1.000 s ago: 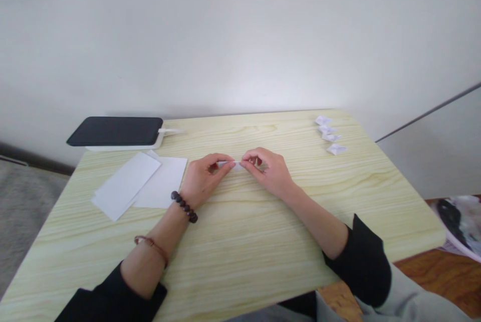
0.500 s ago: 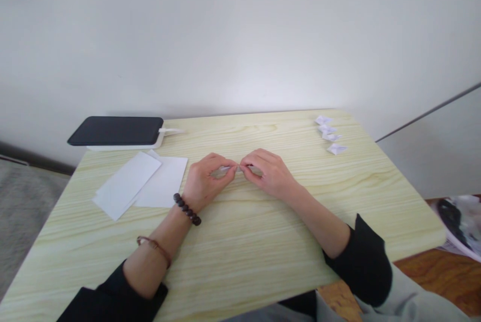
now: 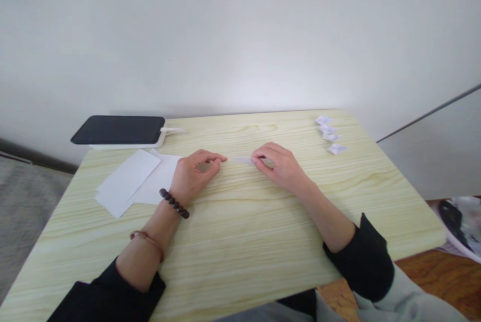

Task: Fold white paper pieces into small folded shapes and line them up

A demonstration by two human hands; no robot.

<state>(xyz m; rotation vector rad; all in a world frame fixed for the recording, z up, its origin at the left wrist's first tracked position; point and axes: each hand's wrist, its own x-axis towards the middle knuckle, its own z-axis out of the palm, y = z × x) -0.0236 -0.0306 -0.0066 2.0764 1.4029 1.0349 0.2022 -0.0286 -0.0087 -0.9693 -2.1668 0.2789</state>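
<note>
My right hand [image 3: 276, 166] pinches a small folded strip of white paper [image 3: 242, 160] between thumb and fingers. The strip's thin end points left, and the rest of it is mostly hidden by the fingers. Left of the strip, a short gap away, is my left hand [image 3: 197, 171]. Its thumb tip rests against the forefinger, and nothing shows between them. Behind and left of that hand lie several flat sheets of white paper [image 3: 128, 176], overlapping one another and partly covered by the hand.
Several small folded white paper boats [image 3: 337, 149] stand in a row at the table's back right. A black phone [image 3: 118, 130] with a white cable [image 3: 173, 130] rests on a white block at the back left. A white wall [image 3: 240, 36] rises behind the wood-grain table [image 3: 240, 242].
My hands have drawn apart. The left one let go of the folded paper and moved left; the right one shifted slightly right, keeping hold of it.
</note>
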